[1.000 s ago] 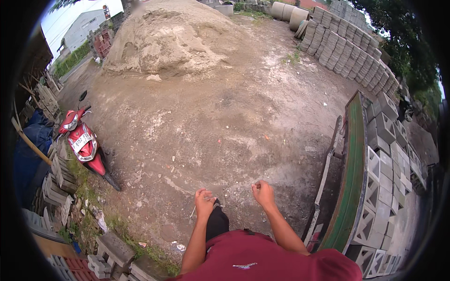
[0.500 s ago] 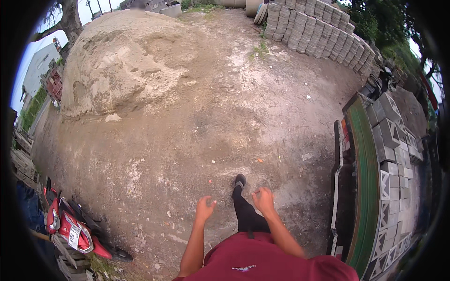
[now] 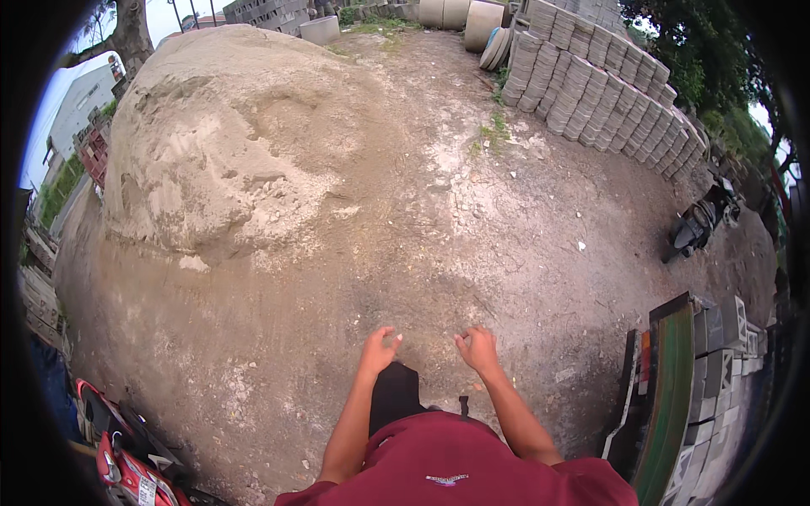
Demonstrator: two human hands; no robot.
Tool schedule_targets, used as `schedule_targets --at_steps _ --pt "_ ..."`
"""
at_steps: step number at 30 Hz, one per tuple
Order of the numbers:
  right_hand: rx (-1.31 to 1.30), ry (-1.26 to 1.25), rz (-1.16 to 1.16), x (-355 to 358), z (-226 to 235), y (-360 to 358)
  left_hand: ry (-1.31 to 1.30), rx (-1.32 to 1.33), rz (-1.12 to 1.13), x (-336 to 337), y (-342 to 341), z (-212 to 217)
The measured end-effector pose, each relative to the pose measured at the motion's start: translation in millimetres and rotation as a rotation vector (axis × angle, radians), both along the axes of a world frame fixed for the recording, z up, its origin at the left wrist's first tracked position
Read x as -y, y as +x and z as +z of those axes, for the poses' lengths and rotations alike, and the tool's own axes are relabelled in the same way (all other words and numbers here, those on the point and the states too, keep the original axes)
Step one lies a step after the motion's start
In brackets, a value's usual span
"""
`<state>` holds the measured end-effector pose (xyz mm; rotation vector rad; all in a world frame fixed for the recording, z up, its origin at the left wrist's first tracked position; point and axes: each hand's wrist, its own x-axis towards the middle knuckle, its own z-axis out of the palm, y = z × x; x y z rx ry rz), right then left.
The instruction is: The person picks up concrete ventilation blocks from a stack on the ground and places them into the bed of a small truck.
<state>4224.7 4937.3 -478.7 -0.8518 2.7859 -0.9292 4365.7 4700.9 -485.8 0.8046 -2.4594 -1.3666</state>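
I stand on bare packed dirt ground (image 3: 354, 278) in a yard. My left hand (image 3: 379, 350) and my right hand (image 3: 477, 347) hang in front of my red shirt (image 3: 447, 468), a little apart, fingers loosely spread, holding nothing. Between my arms a dark trouser leg (image 3: 395, 398) shows. A large sand heap (image 3: 228, 135) rises ahead to the left.
Rows of stacked grey concrete blocks (image 3: 603, 93) line the far right. Concrete pipe rings (image 3: 472, 18) stand at the back. A dark motorbike (image 3: 699, 221) is parked at right, a red motorbike (image 3: 118, 460) at lower left. A green board (image 3: 671, 396) and hollow blocks (image 3: 717, 371) are beside my right.
The view has swung right and forward: the sand heap is nearer, the red motorbike slid to the lower left, the dark motorbike came into view. Both hands stay empty in front of me.
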Motion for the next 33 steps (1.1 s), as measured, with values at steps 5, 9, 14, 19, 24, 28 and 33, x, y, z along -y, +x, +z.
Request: schedule_targets --at_steps 5,9,14,19,24,28,33 --pt "-0.013 0.013 -0.015 120 -1 -152 -0.084 -0.059 0.071 99 -144 9" --pt "0.053 0.008 -0.031 215 15 -274 -0.074 0.016 0.047 202 -250 -3" --pt "0.111 -0.108 -0.028 324 48 -410 -0.06 0.09 -0.023 324 -385 26" --pt "0.062 -0.183 -0.07 400 62 -534 -0.061 0.055 -0.074 422 -537 63" --pt "0.118 -0.275 -0.127 474 50 -694 -0.04 0.056 -0.012 487 -707 51" --pt "0.106 -0.207 -0.144 527 61 -858 -0.056 0.098 -0.073 533 -865 43" --pt "0.013 -0.112 -0.075 579 116 -1033 -0.015 0.006 -0.089 586 -1067 90"
